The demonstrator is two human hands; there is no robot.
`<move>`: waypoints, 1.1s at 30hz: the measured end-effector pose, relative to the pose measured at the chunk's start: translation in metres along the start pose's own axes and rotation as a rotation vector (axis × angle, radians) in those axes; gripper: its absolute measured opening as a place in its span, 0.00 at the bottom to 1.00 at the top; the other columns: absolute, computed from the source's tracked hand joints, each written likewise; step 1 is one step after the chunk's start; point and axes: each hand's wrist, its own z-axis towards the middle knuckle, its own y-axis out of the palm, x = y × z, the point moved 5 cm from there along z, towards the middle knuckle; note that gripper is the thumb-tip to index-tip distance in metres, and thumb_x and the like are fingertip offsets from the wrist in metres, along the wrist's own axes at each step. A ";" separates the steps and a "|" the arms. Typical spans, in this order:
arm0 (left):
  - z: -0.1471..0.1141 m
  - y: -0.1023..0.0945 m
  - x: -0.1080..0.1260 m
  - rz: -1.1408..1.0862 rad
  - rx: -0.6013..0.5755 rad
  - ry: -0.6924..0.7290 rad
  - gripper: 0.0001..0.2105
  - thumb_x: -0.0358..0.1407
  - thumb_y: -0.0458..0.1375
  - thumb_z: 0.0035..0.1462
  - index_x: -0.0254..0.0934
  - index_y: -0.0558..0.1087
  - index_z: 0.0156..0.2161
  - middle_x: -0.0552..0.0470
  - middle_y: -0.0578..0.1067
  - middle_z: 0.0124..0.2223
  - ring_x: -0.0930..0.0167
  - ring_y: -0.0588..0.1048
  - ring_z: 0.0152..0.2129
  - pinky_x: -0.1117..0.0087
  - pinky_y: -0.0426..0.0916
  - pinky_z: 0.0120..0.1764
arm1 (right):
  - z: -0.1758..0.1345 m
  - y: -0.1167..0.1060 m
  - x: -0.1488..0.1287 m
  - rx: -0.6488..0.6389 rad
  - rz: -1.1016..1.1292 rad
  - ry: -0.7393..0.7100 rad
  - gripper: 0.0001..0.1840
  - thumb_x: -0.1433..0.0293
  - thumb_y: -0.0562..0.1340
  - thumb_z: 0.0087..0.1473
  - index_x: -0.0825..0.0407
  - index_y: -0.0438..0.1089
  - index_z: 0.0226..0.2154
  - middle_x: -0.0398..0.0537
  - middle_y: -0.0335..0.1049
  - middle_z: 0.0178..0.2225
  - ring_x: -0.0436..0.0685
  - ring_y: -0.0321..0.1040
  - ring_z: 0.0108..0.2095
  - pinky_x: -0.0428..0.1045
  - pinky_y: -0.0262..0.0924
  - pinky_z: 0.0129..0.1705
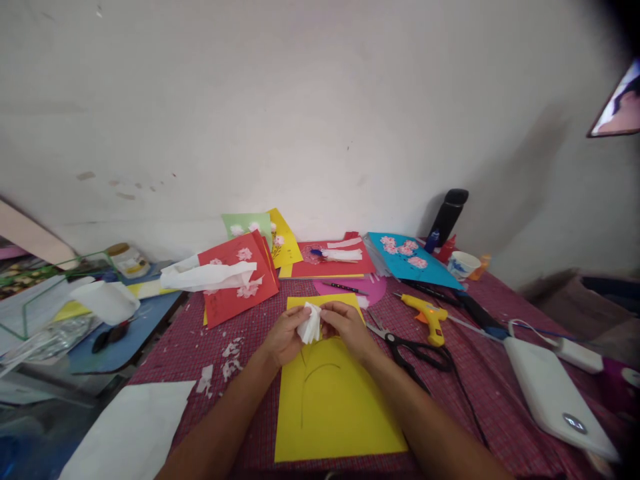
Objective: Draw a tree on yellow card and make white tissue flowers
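A piece of gathered white tissue paper [311, 325] is pinched between both hands, its folds fanning downward. My left hand [289, 333] grips its left side. With thumb and fingers, my right hand [345, 325] pinches the upper right edge. Beneath them lies a yellow sheet of card [340, 413] with thin dark curved lines drawn on it, partly covered by my hands and forearms. Black-handled scissors [410, 350] rest just right of the card, close to my right wrist.
A yellow glue gun [426, 313] lies to the right, near a white power bank [557, 393]. Red cards with tissue flowers [240, 280] and a blue card [413, 257] stand at the back. A white paper sheet [133, 430] lies front left; a paper cup [463, 265] stands back right.
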 end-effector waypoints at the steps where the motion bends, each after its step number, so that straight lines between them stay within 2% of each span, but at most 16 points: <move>1: 0.000 -0.001 -0.001 0.018 0.002 0.003 0.12 0.37 0.67 0.49 0.30 0.76 0.36 0.48 0.76 0.31 0.72 0.73 0.25 0.70 0.67 0.31 | 0.000 -0.001 0.002 0.001 -0.005 0.014 0.14 0.60 0.62 0.51 0.55 0.73 0.32 0.43 0.70 0.23 0.50 0.65 0.22 0.45 0.59 0.26; 6: 0.001 -0.004 -0.003 0.098 0.012 0.006 0.12 0.38 0.68 0.49 0.30 0.77 0.36 0.48 0.77 0.32 0.72 0.73 0.25 0.71 0.66 0.31 | 0.004 -0.005 0.011 0.018 -0.019 0.069 0.14 0.60 0.62 0.51 0.54 0.72 0.30 0.42 0.69 0.20 0.49 0.64 0.19 0.45 0.58 0.23; 13: 0.000 -0.001 -0.003 0.110 0.010 -0.010 0.14 0.37 0.67 0.50 0.30 0.77 0.39 0.47 0.77 0.34 0.72 0.74 0.27 0.72 0.66 0.32 | 0.009 -0.012 0.013 0.102 -0.248 -0.026 0.06 0.67 0.62 0.47 0.54 0.70 0.27 0.38 0.64 0.17 0.48 0.60 0.18 0.43 0.52 0.20; 16: 0.001 -0.001 -0.002 0.063 0.047 0.004 0.13 0.37 0.67 0.49 0.32 0.76 0.38 0.49 0.77 0.34 0.73 0.74 0.27 0.72 0.67 0.32 | 0.010 -0.016 0.012 0.146 -0.307 -0.039 0.06 0.67 0.61 0.47 0.53 0.69 0.26 0.38 0.63 0.16 0.48 0.59 0.17 0.43 0.51 0.19; 19: 0.002 -0.002 0.004 0.049 0.102 0.079 0.13 0.40 0.67 0.49 0.33 0.75 0.37 0.50 0.77 0.34 0.73 0.74 0.27 0.72 0.67 0.33 | 0.010 -0.022 0.011 0.205 -0.319 -0.012 0.08 0.66 0.59 0.49 0.53 0.69 0.27 0.38 0.64 0.16 0.48 0.59 0.15 0.43 0.52 0.18; 23: 0.001 -0.003 0.011 0.217 0.155 0.188 0.16 0.44 0.64 0.51 0.33 0.74 0.39 0.50 0.77 0.33 0.73 0.73 0.26 0.73 0.65 0.31 | 0.011 -0.027 0.009 0.274 -0.370 -0.032 0.09 0.65 0.58 0.50 0.53 0.70 0.28 0.40 0.66 0.17 0.49 0.61 0.16 0.43 0.54 0.19; 29: -0.001 -0.002 0.006 0.518 0.139 0.193 0.15 0.45 0.63 0.51 0.32 0.74 0.34 0.55 0.73 0.27 0.77 0.67 0.21 0.76 0.59 0.25 | 0.010 -0.024 0.010 0.283 -0.341 -0.066 0.09 0.65 0.58 0.52 0.52 0.68 0.28 0.40 0.66 0.18 0.50 0.61 0.17 0.44 0.54 0.19; 33: -0.002 -0.001 0.006 0.604 0.122 0.208 0.16 0.46 0.61 0.53 0.33 0.74 0.38 0.53 0.75 0.30 0.76 0.68 0.22 0.75 0.61 0.27 | 0.009 -0.021 0.009 0.264 -0.330 -0.092 0.09 0.64 0.57 0.53 0.52 0.68 0.28 0.40 0.66 0.19 0.50 0.62 0.19 0.44 0.56 0.21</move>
